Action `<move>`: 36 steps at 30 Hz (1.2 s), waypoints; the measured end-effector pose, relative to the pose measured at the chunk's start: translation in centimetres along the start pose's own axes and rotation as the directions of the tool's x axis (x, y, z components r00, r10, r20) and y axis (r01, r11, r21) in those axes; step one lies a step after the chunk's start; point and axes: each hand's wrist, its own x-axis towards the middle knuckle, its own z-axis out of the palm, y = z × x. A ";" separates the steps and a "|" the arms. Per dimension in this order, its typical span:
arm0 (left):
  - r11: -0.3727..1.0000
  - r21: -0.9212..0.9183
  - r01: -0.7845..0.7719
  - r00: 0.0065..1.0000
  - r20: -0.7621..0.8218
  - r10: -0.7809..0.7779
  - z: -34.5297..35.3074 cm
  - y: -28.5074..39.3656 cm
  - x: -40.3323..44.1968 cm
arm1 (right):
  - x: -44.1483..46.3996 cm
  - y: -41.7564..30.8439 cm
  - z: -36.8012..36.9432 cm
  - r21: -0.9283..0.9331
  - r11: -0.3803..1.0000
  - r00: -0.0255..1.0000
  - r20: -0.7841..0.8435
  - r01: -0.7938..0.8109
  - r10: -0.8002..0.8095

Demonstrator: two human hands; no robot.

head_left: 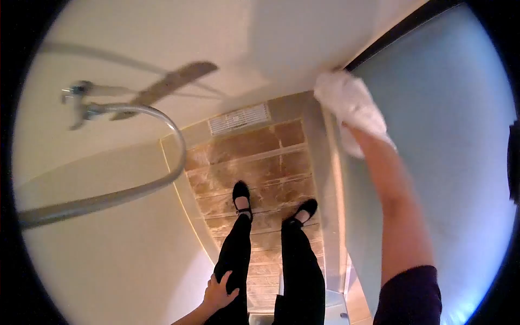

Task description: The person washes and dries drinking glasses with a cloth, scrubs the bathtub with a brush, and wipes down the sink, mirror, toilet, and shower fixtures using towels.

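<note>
My right arm reaches up along the frosted panel [433, 141] on the right. A white cloth [352, 100] is in my right hand [349, 127], bunched near the panel's dark edge. The cloth covers most of the fingers, and the hand is slightly blurred. Low in the view, my left hand [221, 292] rests on my black-trousered leg [235, 254]. Its thumb and fingers are spread, with nothing held in them.
A shower hose [176, 141] loops out from a wall fitting [81, 103] on the left. A white drain grate [238, 119] lies at the far end of the brown tiled floor [265, 162]. My black shoes [241, 192] stand on the tiles between pale walls [108, 260] and the panel.
</note>
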 end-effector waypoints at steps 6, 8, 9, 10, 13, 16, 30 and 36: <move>0.989 0.142 -0.045 0.993 -0.104 0.060 1.0 1.5 5.5 | -8.6 -6.5 16.9 0.230 0.954 0.903 0.421 -0.193 0.081; 0.992 0.119 -0.031 0.997 -0.070 0.039 0.5 1.4 6.3 | -16.0 -10.6 19.1 0.291 0.912 0.790 0.610 -0.291 0.058; 0.994 0.108 -0.026 0.998 -0.062 0.032 0.2 1.3 6.3 | -20.0 -12.7 19.4 0.303 0.885 0.711 0.702 -0.353 0.043; 0.996 0.092 -0.015 0.998 -0.054 0.020 0.1 1.2 6.3 | -24.2 -14.5 19.0 0.302 0.857 0.621 0.783 -0.417 0.026; 0.998 0.054 -0.011 0.998 -0.067 0.015 -0.6 0.7 6.4 | -34.7 -19.6 14.7 0.200 0.748 0.331 0.943 -0.633 0.028; 0.998 0.047 -0.037 0.994 -0.098 0.041 -0.7 0.2 7.0 | -38.6 -21.2 5.1 0.011 0.433 0.158 0.939 -0.901 0.304; 0.951 0.283 -0.126 0.990 -0.031 0.141 -5.8 -0.6 7.2 | -51.8 -40.5 -20.5 -0.283 -0.316 -0.311 0.950 -0.905 0.039; 0.874 0.448 -0.187 0.930 0.367 0.011 -11.4 -2.4 2.9 | -50.6 -42.7 -38.6 -0.411 -0.221 -0.432 0.900 -0.885 0.057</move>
